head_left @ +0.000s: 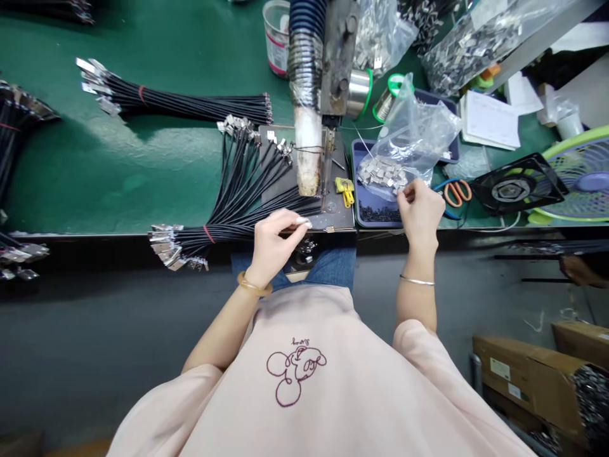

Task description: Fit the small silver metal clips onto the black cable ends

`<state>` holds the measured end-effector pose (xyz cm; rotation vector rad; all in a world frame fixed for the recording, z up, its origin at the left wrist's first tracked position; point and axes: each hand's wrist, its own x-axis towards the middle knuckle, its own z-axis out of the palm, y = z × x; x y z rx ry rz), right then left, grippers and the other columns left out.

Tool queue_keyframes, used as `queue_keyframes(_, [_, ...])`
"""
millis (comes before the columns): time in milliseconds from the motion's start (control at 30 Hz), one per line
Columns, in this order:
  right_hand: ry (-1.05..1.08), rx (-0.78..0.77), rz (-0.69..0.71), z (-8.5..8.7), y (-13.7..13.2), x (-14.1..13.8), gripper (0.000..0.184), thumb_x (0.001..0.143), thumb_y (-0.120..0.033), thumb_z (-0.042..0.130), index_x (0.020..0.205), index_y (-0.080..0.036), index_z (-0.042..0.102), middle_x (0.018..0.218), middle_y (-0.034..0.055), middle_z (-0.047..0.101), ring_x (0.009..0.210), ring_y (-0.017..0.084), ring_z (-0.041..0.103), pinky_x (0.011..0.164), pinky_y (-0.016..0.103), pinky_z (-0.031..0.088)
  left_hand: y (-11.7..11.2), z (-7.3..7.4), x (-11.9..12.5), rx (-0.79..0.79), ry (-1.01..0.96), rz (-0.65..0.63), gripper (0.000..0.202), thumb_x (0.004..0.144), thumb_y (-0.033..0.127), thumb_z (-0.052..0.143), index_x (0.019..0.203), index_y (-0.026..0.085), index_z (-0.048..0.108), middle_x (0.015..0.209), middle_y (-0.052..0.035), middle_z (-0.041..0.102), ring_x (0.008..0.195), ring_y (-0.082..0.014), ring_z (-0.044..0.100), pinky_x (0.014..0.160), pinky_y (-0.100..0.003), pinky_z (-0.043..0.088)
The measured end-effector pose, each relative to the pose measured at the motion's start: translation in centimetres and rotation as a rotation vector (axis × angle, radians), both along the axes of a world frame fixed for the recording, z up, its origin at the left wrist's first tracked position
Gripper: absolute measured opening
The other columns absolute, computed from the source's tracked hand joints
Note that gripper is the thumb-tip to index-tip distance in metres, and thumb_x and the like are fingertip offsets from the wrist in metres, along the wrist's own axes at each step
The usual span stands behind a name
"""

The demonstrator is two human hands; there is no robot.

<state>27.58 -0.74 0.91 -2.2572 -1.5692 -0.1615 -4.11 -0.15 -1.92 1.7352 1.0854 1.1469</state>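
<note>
My left hand (pixel 280 244) is closed in a pinch at the table's front edge, beside a fanned bundle of black cables (pixel 238 219) tied with a red band. Something small and whitish shows at its fingertips; I cannot tell what it is. My right hand (pixel 422 211) also pinches, at the near edge of a pile of small silver metal connector shells (pixel 382 172). They lie in a clear plastic bag (pixel 413 136) over a blue tray (pixel 360 218). Whatever those fingers hold is hidden. Small black pieces (pixel 378 213) lie in the front of the tray.
A white-tipped hose (pixel 308 149) and a metal fixture (pixel 339 57) stand over a grey plate, beside a yellow clip (pixel 346 190). Orange-handled scissors (pixel 457 192), a black fan (pixel 518 188) and solder spools (pixel 359 94) are to the right. Another cable bundle (pixel 185 105) lies behind.
</note>
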Motion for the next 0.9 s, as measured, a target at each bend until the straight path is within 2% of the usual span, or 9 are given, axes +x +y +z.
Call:
queue_keyframes(100, [-0.068, -0.06, 0.037, -0.7, 1.6, 0.4, 0.02, 0.083, -0.019, 0.065, 0.071, -0.025, 0.049, 0.08, 0.0052, 0.063, 0.072, 0.022, 0.057, 0.07, 0.037, 0.045, 1.6, 0.2, 1.0, 0.216, 0.311, 0.044, 0.012, 0.09, 0.021, 0.062, 0.086, 0.019, 0.073, 0.093, -0.0083, 0.07, 0.094, -0.025, 0.061, 0.088, -0.041, 0.048])
queue_keyframes(200, [-0.055, -0.081, 0.073, -1.0, 2.1, 0.1, 0.02, 0.08, -0.017, 0.064, 0.07, -0.024, 0.048, 0.084, 0.0061, 0.062, 0.07, 0.02, 0.051, 0.068, 0.036, 0.044, 2.3, -0.2, 1.9, 0.245, 0.525, -0.024, 0.015, 0.091, 0.016, 0.058, 0.086, 0.017, 0.072, 0.093, -0.012, 0.067, 0.095, -0.0296, 0.059, 0.087, -0.045, 0.046])
queue_keyframes(267, [-0.003, -0.076, 0.104, -1.1, 1.8, -0.2, 0.018, 0.079, -0.016, 0.062, 0.069, -0.024, 0.049, 0.082, 0.0052, 0.061, 0.068, 0.019, 0.05, 0.069, 0.036, 0.044, 2.0, -0.6, 2.2, 0.257, 0.518, -0.04, 0.019, 0.093, 0.016, 0.054, 0.085, 0.017, 0.072, 0.092, -0.0127, 0.067, 0.092, -0.0291, 0.059, 0.086, -0.044, 0.047])
queue_keyframes(433, [0.219, -0.044, 0.199, -1.0, 0.6, -1.7, 0.018, 0.076, -0.017, 0.062, 0.066, -0.023, 0.049, 0.073, 0.0002, 0.058, 0.065, 0.015, 0.053, 0.072, 0.033, 0.047, 0.3, -0.4, 1.5, 0.272, 0.207, -0.026, 0.017, 0.093, 0.019, 0.057, 0.089, 0.018, 0.073, 0.081, -0.0057, 0.071, 0.075, -0.0186, 0.062, 0.075, -0.032, 0.049])
queue_keyframes(600, [0.622, 0.185, 0.26, 0.2, -1.4, -5.5, 0.017, 0.08, -0.026, 0.066, 0.07, -0.022, 0.052, 0.088, 0.0007, 0.064, 0.057, 0.008, 0.054, 0.054, 0.025, 0.049, -0.4, 0.9, 0.9, -0.037, -0.026, -0.094, 0.011, 0.087, 0.023, 0.063, 0.086, 0.016, 0.072, 0.067, -0.0015, 0.069, 0.055, -0.0114, 0.059, 0.057, -0.024, 0.046])
queue_keyframes(667, [0.909, 0.163, 0.325, 0.7, -2.5, -7.6, 0.026, 0.08, -0.034, 0.071, 0.071, -0.021, 0.051, 0.095, 0.0009, 0.066, 0.051, 0.006, 0.057, 0.046, 0.022, 0.049, -0.2, 1.2, 0.9, -0.232, -0.12, -0.166, 0.011, 0.086, 0.024, 0.063, 0.082, 0.015, 0.069, 0.059, 0.0001, 0.064, 0.049, -0.0102, 0.057, 0.052, -0.021, 0.044])
queue_keyframes(733, [1.085, 0.131, 0.38, 0.8, -3.5, -9.8, 0.028, 0.081, -0.036, 0.074, 0.073, -0.02, 0.053, 0.095, 0.0009, 0.067, 0.055, 0.007, 0.065, 0.055, 0.024, 0.058, 0.2, 1.3, 1.0, -0.37, -0.19, -0.22, 0.009, 0.083, 0.023, 0.065, 0.08, 0.015, 0.066, 0.054, 0.0014, 0.061, 0.046, -0.0092, 0.056, 0.049, -0.019, 0.043])
queue_keyframes(800, [1.11, 0.161, 0.384, 0.6, -4.2, -11.7, 0.027, 0.084, -0.037, 0.073, 0.074, -0.021, 0.054, 0.093, 0.0012, 0.069, 0.063, 0.01, 0.07, 0.066, 0.026, 0.063, 0.4, 1.3, 1.1, -0.434, -0.223, -0.231, 0.006, 0.08, 0.021, 0.067, 0.08, 0.015, 0.065, 0.053, 0.0022, 0.06, 0.046, -0.0082, 0.055, 0.048, -0.018, 0.042])
queue_keyframes(900, [0.947, 0.263, 0.356, -0.4, -4.5, -13.6, 0.018, 0.089, -0.034, 0.069, 0.078, -0.022, 0.062, 0.094, 0.0029, 0.072, 0.079, 0.014, 0.073, 0.075, 0.029, 0.064, 0.7, 1.3, 1.3, -0.458, -0.249, -0.213, 0.007, 0.078, 0.021, 0.07, 0.08, 0.015, 0.066, 0.057, 0.0018, 0.063, 0.049, -0.0082, 0.058, 0.051, -0.017, 0.045])
